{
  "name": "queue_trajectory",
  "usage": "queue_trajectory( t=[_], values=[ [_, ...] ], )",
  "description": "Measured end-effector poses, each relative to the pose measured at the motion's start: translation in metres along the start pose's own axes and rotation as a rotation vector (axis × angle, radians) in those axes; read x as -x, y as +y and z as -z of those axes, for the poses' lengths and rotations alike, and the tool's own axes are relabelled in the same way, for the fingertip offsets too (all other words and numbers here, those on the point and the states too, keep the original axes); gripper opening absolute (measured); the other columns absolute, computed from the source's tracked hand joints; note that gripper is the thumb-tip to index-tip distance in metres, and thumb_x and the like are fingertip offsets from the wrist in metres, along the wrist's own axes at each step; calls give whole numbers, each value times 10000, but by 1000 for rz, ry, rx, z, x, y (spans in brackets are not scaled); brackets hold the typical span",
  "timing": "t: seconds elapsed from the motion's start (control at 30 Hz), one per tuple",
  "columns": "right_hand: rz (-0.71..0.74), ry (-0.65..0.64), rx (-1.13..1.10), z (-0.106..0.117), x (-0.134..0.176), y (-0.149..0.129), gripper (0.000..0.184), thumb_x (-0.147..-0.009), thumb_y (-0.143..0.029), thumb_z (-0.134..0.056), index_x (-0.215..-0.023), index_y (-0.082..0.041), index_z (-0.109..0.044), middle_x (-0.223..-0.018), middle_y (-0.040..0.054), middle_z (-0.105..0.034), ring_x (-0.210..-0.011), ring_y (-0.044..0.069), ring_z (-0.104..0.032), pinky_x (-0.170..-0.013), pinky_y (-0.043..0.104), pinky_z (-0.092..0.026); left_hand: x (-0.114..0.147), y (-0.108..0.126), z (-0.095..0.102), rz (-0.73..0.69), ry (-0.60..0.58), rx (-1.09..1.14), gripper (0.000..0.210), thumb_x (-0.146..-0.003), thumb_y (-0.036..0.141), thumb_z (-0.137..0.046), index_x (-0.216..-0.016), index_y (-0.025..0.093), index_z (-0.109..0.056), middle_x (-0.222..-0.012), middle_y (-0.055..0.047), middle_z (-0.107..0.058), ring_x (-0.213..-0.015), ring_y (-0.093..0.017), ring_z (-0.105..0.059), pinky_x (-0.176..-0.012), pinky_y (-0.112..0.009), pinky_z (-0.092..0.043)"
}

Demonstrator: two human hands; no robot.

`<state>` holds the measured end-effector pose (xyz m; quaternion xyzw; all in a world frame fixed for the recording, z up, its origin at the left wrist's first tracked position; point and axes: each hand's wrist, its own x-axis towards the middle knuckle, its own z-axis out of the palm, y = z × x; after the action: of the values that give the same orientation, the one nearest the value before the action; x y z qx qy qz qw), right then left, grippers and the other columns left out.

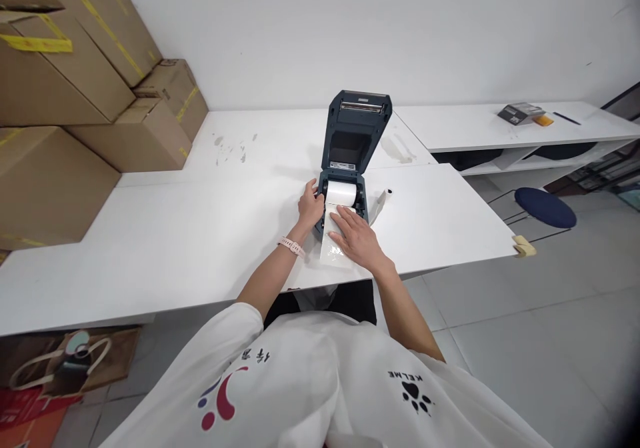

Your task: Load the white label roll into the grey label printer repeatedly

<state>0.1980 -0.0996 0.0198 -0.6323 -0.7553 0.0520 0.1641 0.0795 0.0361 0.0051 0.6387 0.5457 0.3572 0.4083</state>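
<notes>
A dark label printer (pixel 327 148) stands on the white table with its lid raised. Inside it sits a white label roll (pixel 341 193), and a strip of labels (pixel 334 251) runs out over the front toward me. My left hand (pixel 311 207) is at the printer's left side, fingers apart along its edge near the roll. My right hand (pixel 356 236) lies flat on the label strip with its fingers stretched out. A small white paper roll (pixel 383 203) lies on the table just right of the printer.
Cardboard boxes (pixel 75 68) are stacked at the left. A second white table (pixel 465 125) at the right bears a small black-and-grey box (pixel 520 113). A blue round stool (pixel 545 207) stands beyond the table corner, which has a foam guard (pixel 524 246). Bags (pixel 75 365) sit below left.
</notes>
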Motion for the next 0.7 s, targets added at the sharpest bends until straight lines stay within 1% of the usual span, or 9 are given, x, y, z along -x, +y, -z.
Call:
queue_trajectory(
  t=[0.13,0.23,0.33,0.37,0.43,0.5,0.53,0.63,0.7],
  values=[
    [-6,0,-8,-2,1,0,567,-999,-506,-365,-1514,-272,-397,-1605,78,-368,-1510,302,-304,-1220,544,-321,-2,-2,-2,-20,-10,33,539,-870,162,-467,-1405,219,-493,-1367,-76,-642,-1161,-192,-653,-1061,-352,-459],
    [13,-14,-119,5,5,5,568,-977,-551,-403,-1458,-261,-485,-1602,61,-380,-1503,307,-318,-1233,483,-319,11,-4,0,-5,-42,75,530,-914,272,-490,-1439,206,-457,-1419,-98,-600,-1263,-219,-594,-1078,-358,-452],
    [-81,156,-356,23,-7,23,524,-965,-602,-385,-1353,-304,-571,-1504,27,-526,-1424,276,-450,-1190,413,-388,38,-9,4,21,-135,145,716,-888,473,-584,-1518,233,-343,-1526,-109,-491,-1364,-271,-511,-1078,-389,-462],
    [-149,250,-405,32,-18,33,542,-973,-606,-346,-1368,-293,-545,-1491,41,-536,-1410,271,-462,-1177,410,-395,47,-11,7,28,-157,163,793,-855,503,-633,-1534,248,-313,-1546,-106,-466,-1377,-286,-497,-1073,-395,-469],
    [-286,418,-425,54,-51,57,622,-996,-579,-236,-1482,-218,-383,-1552,107,-440,-1448,283,-390,-1175,441,-368,63,-14,12,32,-207,207,870,-822,533,-674,-1553,276,-276,-1578,-98,-421,-1398,-299,-475,-1063,-398,-484],
    [-351,487,-460,79,-94,81,653,-1009,-539,-187,-1557,-184,-183,-1650,107,-245,-1503,250,-292,-1183,426,-346,73,-15,15,37,-243,240,894,-815,541,-685,-1560,292,-259,-1589,-92,-405,-1405,-299,-468,-1062,-399,-490],
    [-366,483,-486,90,-116,92,646,-1015,-537,-158,-1572,-212,-129,-1667,79,-199,-1517,233,-265,-1174,420,-351,75,-15,17,39,-253,250,901,-813,544,-687,-1563,295,-253,-1591,-90,-401,-1408,-296,-464,-1069,-398,-485],
    [-349,380,-678,114,-169,111,634,-1019,-592,-86,-1560,-285,-209,-1591,35,-385,-1466,210,-351,-1132,400,-371,76,-14,18,48,-267,261,933,-807,567,-686,-1572,290,-230,-1613,-85,-361,-1431,-290,-432,-1101,-394,-459],
    [-300,336,-820,118,-182,112,697,-1000,-647,-52,-1514,-269,-334,-1474,49,-537,-1363,198,-461,-1090,355,-392,75,-14,19,51,-275,270,971,-787,597,-694,-1576,284,-223,-1630,-80,-327,-1454,-294,-397,-1120,-393,-440]
  ],
)
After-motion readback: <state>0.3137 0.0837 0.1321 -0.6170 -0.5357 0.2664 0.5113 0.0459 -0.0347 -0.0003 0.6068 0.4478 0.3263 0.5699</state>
